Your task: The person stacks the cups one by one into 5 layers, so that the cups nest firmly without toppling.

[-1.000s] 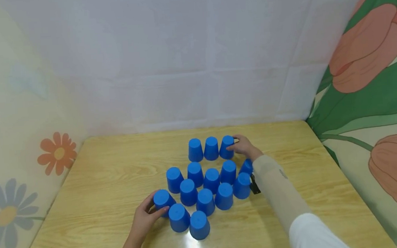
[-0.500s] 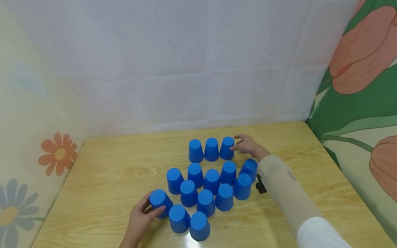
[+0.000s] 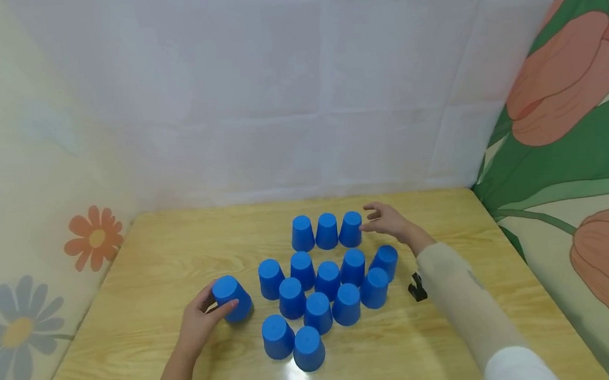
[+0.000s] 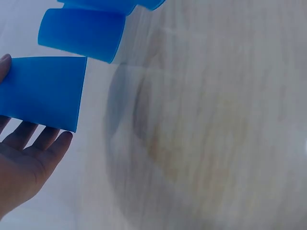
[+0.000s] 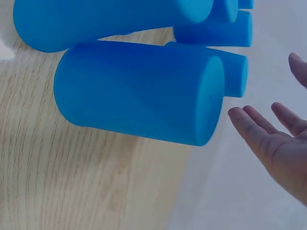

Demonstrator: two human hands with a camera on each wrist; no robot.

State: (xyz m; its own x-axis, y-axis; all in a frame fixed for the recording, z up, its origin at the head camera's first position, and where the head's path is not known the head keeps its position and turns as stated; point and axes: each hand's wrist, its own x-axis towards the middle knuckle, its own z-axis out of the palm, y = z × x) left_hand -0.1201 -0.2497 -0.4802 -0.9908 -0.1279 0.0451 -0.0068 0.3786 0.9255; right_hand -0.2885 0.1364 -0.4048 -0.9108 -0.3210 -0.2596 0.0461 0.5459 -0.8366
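My left hand [image 3: 196, 323] grips an upside-down blue plastic cup [image 3: 234, 300] between thumb and fingers, left of the other cups. In the left wrist view the fingers lie along one side of that cup [image 4: 43, 91] and the thumb on the other. My right hand [image 3: 387, 220] is beside the rightmost cup [image 3: 350, 230] of the back row, fingers spread and relaxed, holding nothing. In the right wrist view this hand [image 5: 280, 143] is apart from the near large cup [image 5: 134, 91].
Several more upside-down blue cups [image 3: 328, 280] stand grouped in the middle of the wooden table [image 3: 182, 244]. Two cups, one of them at the front [image 3: 309, 349], stand nearest. A small black object [image 3: 417, 287] shows by the right sleeve. A white cloth [image 3: 278, 98] hangs behind.
My left hand has moved left and slightly away from me with its cup, separating it from the group. The right hand has let go of the back-row cup and drawn right, fingers opening.
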